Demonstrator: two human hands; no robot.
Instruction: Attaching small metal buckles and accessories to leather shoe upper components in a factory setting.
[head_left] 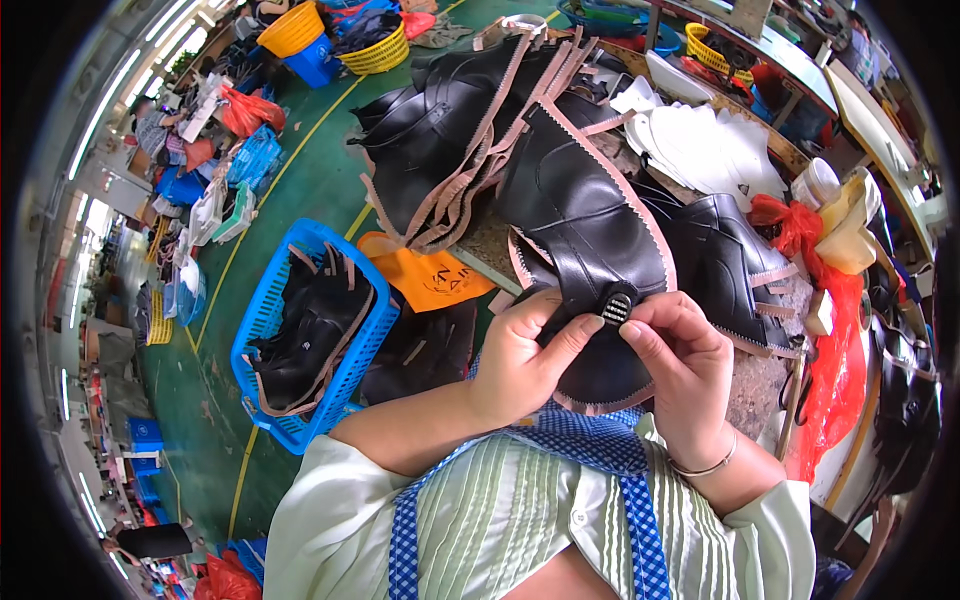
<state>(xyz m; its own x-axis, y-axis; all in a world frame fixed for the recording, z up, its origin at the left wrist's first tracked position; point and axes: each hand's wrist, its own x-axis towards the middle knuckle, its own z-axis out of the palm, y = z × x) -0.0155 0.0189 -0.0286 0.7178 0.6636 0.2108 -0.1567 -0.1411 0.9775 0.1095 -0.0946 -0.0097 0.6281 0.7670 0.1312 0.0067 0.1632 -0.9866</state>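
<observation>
In front of me lies a black leather shoe upper (590, 200) with pale pink zigzag-cut edging. A strap crosses it, and on the strap sits a small black buckle (616, 305) with rows of shiny stones. My left hand (520, 350) is closed on the strap, its thumb pressed beside the buckle. From the other side my right hand (690, 355) pinches the buckle's edge between thumb and fingers. The fingertips under the leather are hidden. Against the far side of this piece leans a pile of similar black uppers (440, 130).
More uppers (720, 240) and white shaped pieces (700, 150) cover the bench at right, beside a red plastic bag (835, 370). On the green floor at left stands a blue basket (375, 325) holding black uppers, near an orange bag (430, 275). People work farther off.
</observation>
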